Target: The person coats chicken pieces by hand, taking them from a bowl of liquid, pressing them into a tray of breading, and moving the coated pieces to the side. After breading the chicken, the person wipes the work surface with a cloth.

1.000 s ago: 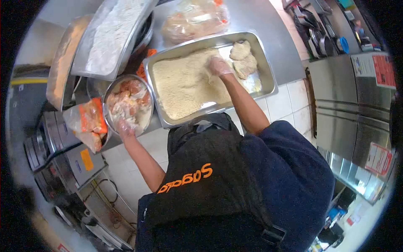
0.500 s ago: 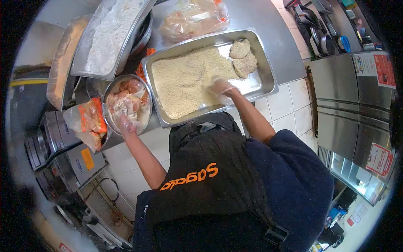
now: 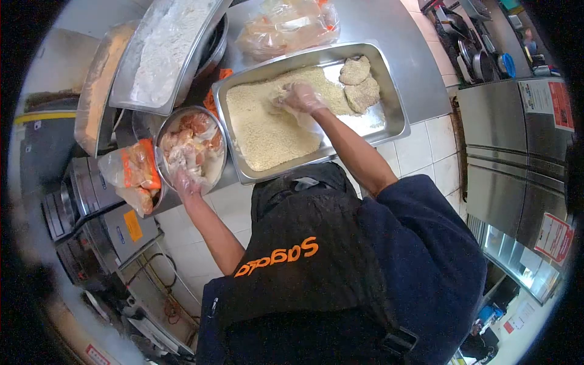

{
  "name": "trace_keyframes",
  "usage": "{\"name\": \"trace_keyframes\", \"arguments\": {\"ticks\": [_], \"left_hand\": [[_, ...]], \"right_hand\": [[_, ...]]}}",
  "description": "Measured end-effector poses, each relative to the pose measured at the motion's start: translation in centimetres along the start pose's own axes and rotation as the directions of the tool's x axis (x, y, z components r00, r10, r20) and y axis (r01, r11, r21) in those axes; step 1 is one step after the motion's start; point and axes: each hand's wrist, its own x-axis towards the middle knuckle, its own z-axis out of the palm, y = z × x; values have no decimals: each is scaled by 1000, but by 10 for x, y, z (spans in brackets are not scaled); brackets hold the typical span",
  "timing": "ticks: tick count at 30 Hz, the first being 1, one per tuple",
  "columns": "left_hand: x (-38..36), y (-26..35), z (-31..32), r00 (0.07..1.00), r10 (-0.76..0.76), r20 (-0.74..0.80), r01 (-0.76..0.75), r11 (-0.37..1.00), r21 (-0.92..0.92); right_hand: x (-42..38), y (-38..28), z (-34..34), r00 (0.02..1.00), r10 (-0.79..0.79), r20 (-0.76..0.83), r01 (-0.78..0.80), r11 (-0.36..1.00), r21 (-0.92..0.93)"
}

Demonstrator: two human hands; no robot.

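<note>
My left hand (image 3: 187,181), in a clear plastic glove, reaches over the near rim of a round metal bowl (image 3: 224,159). Its fingers are among pale, wet pieces of raw meat (image 3: 196,125), and coating and meat hide whether they grip one. In a clear glove too, my right hand (image 3: 302,98) is over the breadcrumbs (image 3: 267,137) in a large steel tray (image 3: 398,131). Its fingers point left into the crumbs, loosely bent and apart, with no piece of meat visible in them. Two crumb-coated pieces (image 3: 359,85) lie at the tray's right end.
A pan of white flour (image 3: 161,67) and a tub of orange-tan powder (image 3: 100,91) stand at the upper left. One plastic bag of meat (image 3: 135,173) lies left of the bowl, another bag (image 3: 289,30) behind the tray. Steel refrigerator doors (image 3: 496,158) are at right.
My right hand has moved left and away from me across the tray, from near its front edge to the middle of the crumbs. My left hand stays at the bowl.
</note>
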Motion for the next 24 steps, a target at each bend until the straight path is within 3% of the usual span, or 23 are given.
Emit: {"name": "trace_keyframes", "arguments": {"ticks": [1, 3, 4, 6, 7, 9, 10, 12, 15, 16, 17, 18, 19, 21, 22, 24], "left_hand": [[-1, -1, -3, 1000, -7, -4, 7, 1000, 4], [6, -3, -4, 999, 37, -7, -37, 997, 75], [11, -4, -7, 1000, 28, 6, -28, 997, 76], [25, -8, -23, 999, 49, 19, -51, 992, 115], [39, -12, -39, 1000, 1, 7, -1, 1000, 29], [35, -7, -34, 1000, 0, -28, 0, 1000, -18], [33, -4, -32, 997, 8, -74, -13, 998, -68], [46, -6, -46, 998, 16, -53, -19, 999, -46], [52, -4, -53, 990, 69, -127, -56, 993, 104], [57, -5, -61, 969, 247, 12, -227, 869, 439], [60, -6, -65, 911, 359, 201, -392, 610, 689], [60, -6, -66, 913, 357, 199, -389, 611, 690], [58, -3, -66, 905, 362, 223, -400, 546, 737], [56, 4, -63, 897, 372, 238, -404, 474, 782], [57, 10, -59, 911, 349, 221, -379, 494, 783], [56, 25, -54, 919, 353, 176, -344, 500, 794]], "right_hand": [[-11, -3, -5, 1000, 6, 6, -6, 1000, 1], [-28, 2, -22, 960, -214, -183, 228, 972, 63], [-39, 2, -30, 961, -201, -192, 216, 975, 60], [-60, 7, -48, 979, -84, -188, 140, 941, 308], [-68, 16, -59, 979, -69, -194, 127, 944, 305], [-82, 39, -80, 993, -63, -97, 105, 842, 529], [-87, 55, -86, 993, -59, -98, 103, 844, 527], [-98, 91, -92, 990, 31, -141, 21, 936, 352], [-126, 118, -105, 978, 161, -129, -115, 944, 308], [-128, 144, -102, 978, 164, -127, -119, 945, 305], [-124, 182, -91, 974, 205, -96, -201, 978, 45], [-121, 202, -83, 965, 252, -75, -262, 940, -219], [-123, 201, -83, 965, 252, -71, -261, 940, -220], [-122, 199, -83, 925, 123, -360, -242, 920, -308], [-118, 195, -82, 930, 113, -351, -228, 924, -307], [-96, 176, -73, 876, 14, -483, -221, 900, -375]]}}
